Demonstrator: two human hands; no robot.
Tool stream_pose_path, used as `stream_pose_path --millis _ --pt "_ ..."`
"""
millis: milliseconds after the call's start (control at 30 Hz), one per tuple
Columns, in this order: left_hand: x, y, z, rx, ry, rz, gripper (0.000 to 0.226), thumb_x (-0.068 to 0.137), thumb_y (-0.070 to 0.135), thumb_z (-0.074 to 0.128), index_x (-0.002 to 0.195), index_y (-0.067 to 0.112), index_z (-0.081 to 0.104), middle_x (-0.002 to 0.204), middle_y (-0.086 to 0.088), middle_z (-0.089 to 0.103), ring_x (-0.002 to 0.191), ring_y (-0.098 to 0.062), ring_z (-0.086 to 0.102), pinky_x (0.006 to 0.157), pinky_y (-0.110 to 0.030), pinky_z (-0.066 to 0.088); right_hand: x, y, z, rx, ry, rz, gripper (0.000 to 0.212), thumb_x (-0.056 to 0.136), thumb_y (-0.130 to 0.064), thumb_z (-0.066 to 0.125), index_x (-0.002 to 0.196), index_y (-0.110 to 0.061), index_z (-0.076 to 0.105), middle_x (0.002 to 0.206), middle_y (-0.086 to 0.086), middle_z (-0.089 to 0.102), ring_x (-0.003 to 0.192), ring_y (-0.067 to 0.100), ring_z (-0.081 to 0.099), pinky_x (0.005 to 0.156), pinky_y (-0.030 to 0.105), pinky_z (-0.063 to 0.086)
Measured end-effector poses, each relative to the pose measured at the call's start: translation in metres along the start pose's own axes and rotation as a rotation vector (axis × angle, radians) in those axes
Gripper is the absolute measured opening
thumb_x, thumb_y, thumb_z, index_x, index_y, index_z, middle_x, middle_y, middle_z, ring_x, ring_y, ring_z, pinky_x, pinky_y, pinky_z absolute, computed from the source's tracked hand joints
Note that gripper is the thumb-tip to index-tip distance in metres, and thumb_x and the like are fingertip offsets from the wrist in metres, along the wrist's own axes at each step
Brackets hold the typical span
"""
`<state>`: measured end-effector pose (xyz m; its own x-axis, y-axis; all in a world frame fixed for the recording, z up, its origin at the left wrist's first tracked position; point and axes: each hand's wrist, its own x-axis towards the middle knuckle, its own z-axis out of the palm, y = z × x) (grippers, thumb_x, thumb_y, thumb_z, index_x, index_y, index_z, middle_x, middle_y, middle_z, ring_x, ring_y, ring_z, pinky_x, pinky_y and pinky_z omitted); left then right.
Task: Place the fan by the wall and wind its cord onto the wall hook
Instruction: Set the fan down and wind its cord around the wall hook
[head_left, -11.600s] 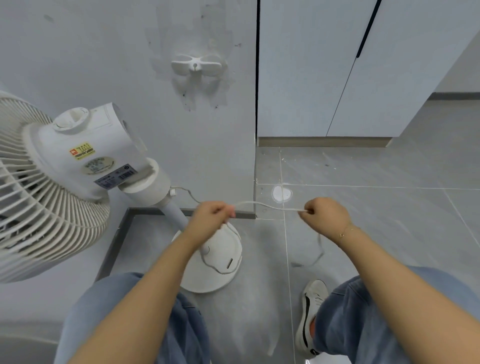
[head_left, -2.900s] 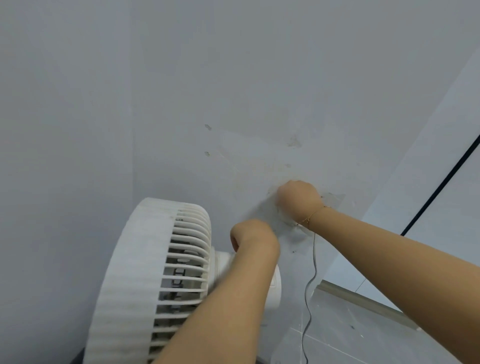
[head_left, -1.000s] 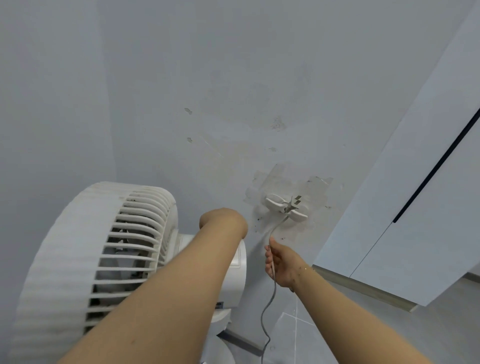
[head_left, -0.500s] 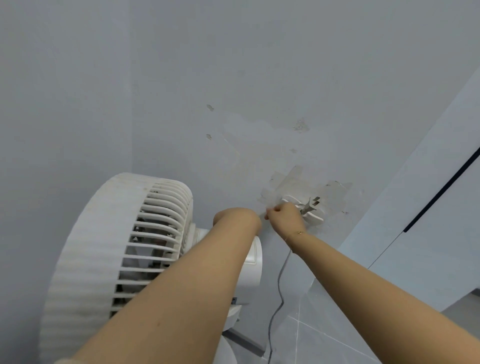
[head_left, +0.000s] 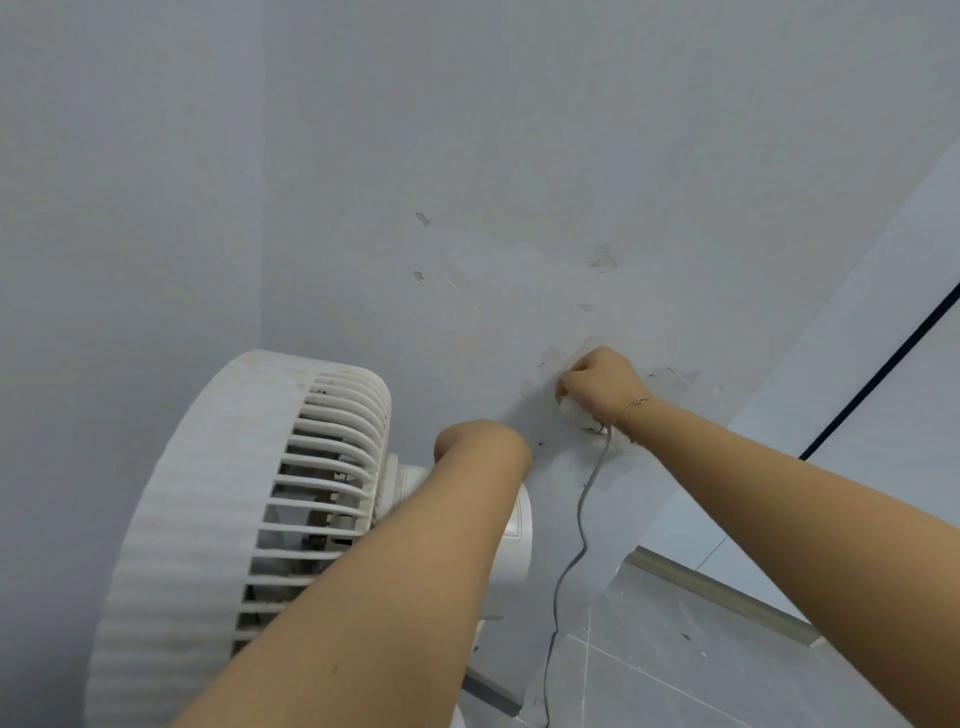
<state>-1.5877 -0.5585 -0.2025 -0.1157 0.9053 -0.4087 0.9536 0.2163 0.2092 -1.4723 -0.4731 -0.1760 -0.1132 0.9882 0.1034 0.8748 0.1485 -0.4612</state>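
The white fan (head_left: 218, 519) stands at the lower left, close to the grey wall, with its grille facing left. My left hand (head_left: 480, 447) bends down over the fan's motor housing (head_left: 517, 530); its fingers are hidden behind the wrist. My right hand (head_left: 597, 384) is a closed fist pressed against the wall over the white hook (head_left: 574, 413), of which only a sliver shows under the fist. The grey cord (head_left: 584, 519) comes out from under that fist and hangs down the wall to the floor.
A white cabinet (head_left: 857, 415) with a dark seam meets the wall at the right. Its metal plinth (head_left: 727, 592) runs along the grey tiled floor (head_left: 675, 675). The wall around the hook is scuffed and patched.
My right hand has risen from beside the hook to cover it, closed on the cord. The plug prongs seen at the hook are now hidden. My left arm and the fan stay put.
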Motion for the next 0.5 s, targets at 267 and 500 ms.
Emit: stream_pose_path --millis 267,500 --pt "0.000 0.003 -0.001 0.039 0.002 0.010 0.036 0.093 0.015 0.041 0.127 0.014 0.053 0.131 -0.003 0.051 0.119 -0.024 0.053 0.090 -0.030 0.042 0.004 0.000 -0.033 -0.297 0.045 -0.077 0.021 0.082 -0.001 0.051 0.064 0.003 0.059 0.061 0.017 0.057 0.064 0.030 0.052 0.051 0.027 0.038" --pt "0.003 0.005 0.003 0.055 0.014 0.010 0.034 0.092 0.014 0.043 0.123 0.015 0.055 0.128 -0.002 0.053 0.115 -0.022 0.054 0.082 -0.029 0.040 -0.004 0.014 -0.042 -0.437 0.104 -0.132 0.029 0.088 -0.010 0.048 0.059 -0.009 0.047 0.062 0.009 0.050 0.061 0.028 0.048 0.052 0.027 0.036"
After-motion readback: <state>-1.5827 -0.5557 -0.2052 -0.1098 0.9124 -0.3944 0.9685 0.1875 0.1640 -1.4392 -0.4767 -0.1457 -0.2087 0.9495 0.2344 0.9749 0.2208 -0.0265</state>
